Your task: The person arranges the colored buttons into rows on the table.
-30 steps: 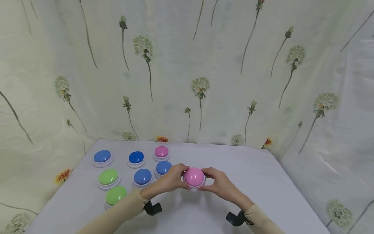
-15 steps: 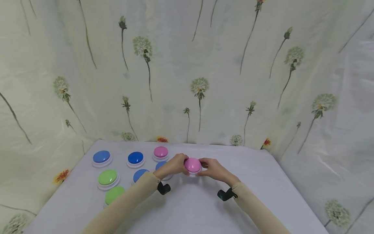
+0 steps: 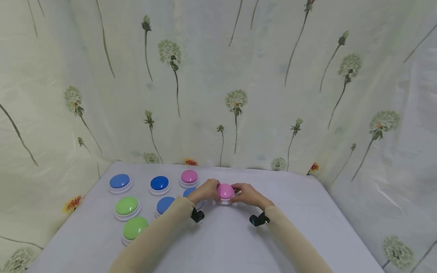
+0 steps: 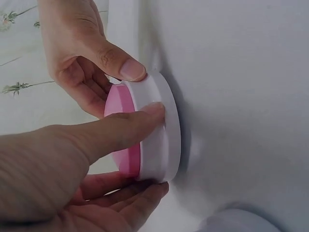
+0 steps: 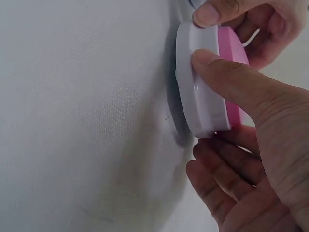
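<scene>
Both hands hold a pink push button (image 3: pixel 225 191) with a round white base, near the middle of the table. My left hand (image 3: pixel 208 190) grips its left side, thumb at the front of the white base and fingers curled behind. From the right, my right hand (image 3: pixel 251 195) holds it the same way. In the left wrist view the white base (image 4: pixel 153 140) is right at the tabletop, its shadow along the edge. The right wrist view shows the pink dome (image 5: pixel 233 116) facing away from the table. A blue button (image 3: pixel 190 192) is partly hidden behind my left hand.
Other buttons stand on the white table (image 3: pixel 225 242) to the left: a pink one (image 3: pixel 189 177), a dark blue one (image 3: pixel 159 183), lighter blue ones (image 3: pixel 119 181) and two green ones (image 3: pixel 126 206). A flower-printed curtain (image 3: pixel 198 94) hangs behind the table.
Both hands have carried the pink button away from the body and down to the tabletop. My left forearm now covers part of a blue button. The other buttons stay put.
</scene>
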### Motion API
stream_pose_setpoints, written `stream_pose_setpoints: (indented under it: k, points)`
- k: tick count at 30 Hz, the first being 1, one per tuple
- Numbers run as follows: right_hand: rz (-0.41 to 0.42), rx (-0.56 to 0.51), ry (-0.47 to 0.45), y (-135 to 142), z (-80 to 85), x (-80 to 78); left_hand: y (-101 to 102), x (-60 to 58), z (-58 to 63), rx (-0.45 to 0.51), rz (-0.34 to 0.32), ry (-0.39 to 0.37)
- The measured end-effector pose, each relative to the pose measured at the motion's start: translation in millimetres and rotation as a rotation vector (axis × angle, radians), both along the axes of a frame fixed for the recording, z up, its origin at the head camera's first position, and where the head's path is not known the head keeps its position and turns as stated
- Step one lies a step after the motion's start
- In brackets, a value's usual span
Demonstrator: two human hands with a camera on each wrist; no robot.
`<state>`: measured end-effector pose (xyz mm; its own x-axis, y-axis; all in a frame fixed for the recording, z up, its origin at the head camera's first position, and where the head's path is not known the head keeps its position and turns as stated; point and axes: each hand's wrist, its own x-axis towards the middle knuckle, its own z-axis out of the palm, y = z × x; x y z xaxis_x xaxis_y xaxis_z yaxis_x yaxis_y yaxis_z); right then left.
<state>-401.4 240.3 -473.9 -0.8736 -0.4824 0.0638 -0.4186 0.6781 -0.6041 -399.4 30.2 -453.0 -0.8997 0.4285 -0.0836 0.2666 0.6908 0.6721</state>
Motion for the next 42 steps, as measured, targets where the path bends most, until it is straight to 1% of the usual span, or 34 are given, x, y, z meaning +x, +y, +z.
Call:
stream_pose_setpoints:
  k: [3, 11, 18, 27, 29, 32, 36, 39, 42]
  points:
    - [-0.005, 0.008, 0.002, -0.4, -2.6, -2.3, 1.4, -0.3, -0.3, -0.008, 0.008, -0.012]
    - [-0.024, 0.003, -0.018, -3.3, -2.1, -2.8, 3.9, -2.5, -2.1, -0.061, 0.012, 0.023]
    - [-0.044, -0.012, -0.046, -4.8, -2.0, -0.1, 5.1, -3.5, -3.6, -0.058, 0.018, 0.005]
    - [-0.058, -0.021, -0.054, -7.3, -6.7, -0.9, 4.2, -4.0, -7.6, -0.076, 0.02, 0.016]
    - [-0.061, -0.009, -0.044, -7.5, -7.9, -0.5, 2.4, -3.6, -8.4, -0.076, 0.02, 0.026]
    - [-0.095, 0.011, -0.02, -7.4, -6.1, 3.2, -3.3, -2.3, -7.2, -0.077, 0.021, 0.06]
    - [-0.133, -0.002, 0.028, -5.1, 3.8, 13.2, -15.9, -2.3, 2.4, -0.025, -0.038, 0.145]
    - [-0.136, -0.035, 0.057, -2.4, 15.0, 23.7, -26.7, 1.5, 16.2, 0.036, -0.089, 0.16]
    - [-0.136, -0.061, 0.079, -1.5, 23.6, 34.0, -37.4, 10.0, 28.3, 0.059, -0.099, 0.149]
